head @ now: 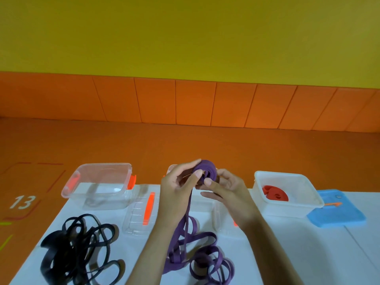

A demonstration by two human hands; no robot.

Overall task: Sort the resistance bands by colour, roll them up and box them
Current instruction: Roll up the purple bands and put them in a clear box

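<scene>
A purple resistance band is partly wound into a roll (206, 170), held up above the table between both hands. My left hand (176, 188) pinches the roll's left side with thumb and fingers. My right hand (224, 187) grips its right side, thumb on the front. The band's loose tail hangs down to a tangle of purple bands (201, 256) on the white table. A heap of black bands (80, 247) lies at the left. Red rolled bands (275, 193) sit in the white box (287, 210) at the right.
An empty clear box with orange clips (98, 182) stands at the back left, a clear lid (141, 210) beside it. Another clear box (207, 206) stands behind my hands. A blue lid (337, 208) lies at the far right. Orange floor lies beyond the table edge (51, 221).
</scene>
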